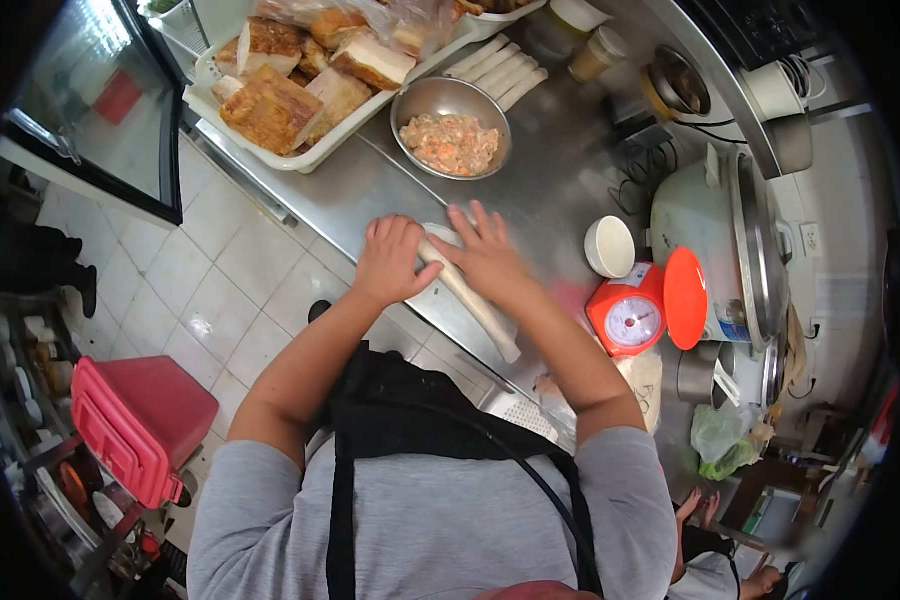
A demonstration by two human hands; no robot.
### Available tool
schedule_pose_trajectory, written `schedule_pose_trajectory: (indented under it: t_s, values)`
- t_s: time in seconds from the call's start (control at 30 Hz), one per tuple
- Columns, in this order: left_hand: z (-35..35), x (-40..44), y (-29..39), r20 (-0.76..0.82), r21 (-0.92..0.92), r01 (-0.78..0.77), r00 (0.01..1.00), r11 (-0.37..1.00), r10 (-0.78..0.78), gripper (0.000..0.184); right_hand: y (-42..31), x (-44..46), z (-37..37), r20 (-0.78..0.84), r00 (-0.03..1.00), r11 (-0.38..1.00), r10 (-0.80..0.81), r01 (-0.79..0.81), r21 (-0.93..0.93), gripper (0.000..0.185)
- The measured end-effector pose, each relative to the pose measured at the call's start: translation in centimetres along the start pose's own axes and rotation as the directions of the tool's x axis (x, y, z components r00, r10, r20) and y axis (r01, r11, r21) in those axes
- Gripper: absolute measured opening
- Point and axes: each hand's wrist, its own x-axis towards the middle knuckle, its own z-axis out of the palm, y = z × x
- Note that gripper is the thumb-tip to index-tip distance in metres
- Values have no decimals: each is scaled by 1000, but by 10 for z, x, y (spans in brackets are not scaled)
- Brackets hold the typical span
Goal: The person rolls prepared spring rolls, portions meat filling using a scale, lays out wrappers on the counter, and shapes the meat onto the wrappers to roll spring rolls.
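A long pale roll (475,305), like a tube of wrapped dough, lies slanted at the front edge of the steel counter. My left hand (391,258) bends its fingers over the far end, with the thumb against the roll. Across from it, my right hand (485,255) lies with fingers stretched and spread, its thumb side touching the roll. Part of a whitish sheet or plate (440,233) shows beneath my hands; they cover most of it. Beyond them stands a metal bowl (452,128) of pinkish-orange minced filling.
Several finished-looking white rolls (497,72) lie behind the bowl. A white tray (315,158) holds roasted meat chunks. To the right are an orange scale (632,318), a white cup (610,247) and a large pot (705,245). A red bin (145,415) stands left; another person's hands (700,505) show lower right.
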Motion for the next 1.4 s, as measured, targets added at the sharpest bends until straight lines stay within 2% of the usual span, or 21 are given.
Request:
schedule_pose_trajectory:
  t_s: [0.03,0.13,0.23,0.3,0.37,0.43,0.47,0.53,0.57,0.63,0.67,0.7,0.73,0.8,0.83,0.87,0.93,1.03,1.2,1.4]
  values:
    - [-1,1,0,-3,4,-1,1000,1000,1,45,-2,9,2,-37,999,1000,-15,16,19,42]
    - [-1,2,-1,-1,10,-1,1000,1000,1,45,1,14,2,-18,998,998,61,-62,-27,42]
    - [0,0,-2,-2,10,0,1000,1000,0,45,20,-20,6,-5,978,977,209,-209,-38,43]
    - [1,0,-2,-3,13,1,1000,1000,-1,45,37,-49,-17,32,956,947,292,-285,-148,47]
    - [1,1,-2,7,22,1,1000,1000,-2,45,59,-72,-39,-96,830,829,550,-556,-58,55]
    - [1,0,0,-26,30,-3,1000,1000,4,43,87,-91,-34,-289,629,657,722,-754,3,55]
    - [0,0,1,-43,37,-5,999,999,7,42,95,-95,-32,-167,567,564,807,-823,-67,54]
    - [2,-1,2,-60,61,24,998,998,-20,40,103,-97,-33,62,375,379,925,-895,-237,52]
    - [2,-1,2,-71,75,41,997,996,-36,39,112,-100,-27,88,365,375,927,-901,-217,44]
    - [4,0,2,-78,92,61,995,994,-54,38,103,-103,-31,-237,484,494,842,-869,-20,40]
    - [4,-1,2,-82,101,78,994,992,-69,37,99,-102,-34,-396,502,568,769,-821,62,39]
    - [4,-2,2,-89,103,79,994,992,-69,37,93,-98,-42,-462,607,741,646,-645,189,39]
    - [5,-2,2,-93,104,76,993,992,-66,37,83,-92,-40,-407,706,815,580,-498,298,41]
    - [5,-2,1,-95,101,69,994,992,-60,36,52,-67,-30,-292,871,857,395,-235,458,46]
    - [6,-2,1,-92,101,69,994,993,-60,36,44,-54,-6,-266,918,859,295,-134,494,45]
    - [6,-2,0,-89,100,69,994,993,-60,36,27,-44,-2,-153,964,894,219,-135,428,45]
    - [5,-1,1,-86,102,81,994,991,-73,35,4,-19,-2,10,996,967,90,-90,237,41]
    - [6,-1,1,-85,113,81,994,990,-71,34,-3,11,-1,-51,998,991,30,-23,134,41]
    - [7,-1,0,-74,127,74,995,989,-65,33,-1,14,3,-21,997,997,78,-78,0,43]
    - [7,-1,0,-76,130,69,995,989,-59,32,13,-78,6,26,982,981,185,-183,-59,48]
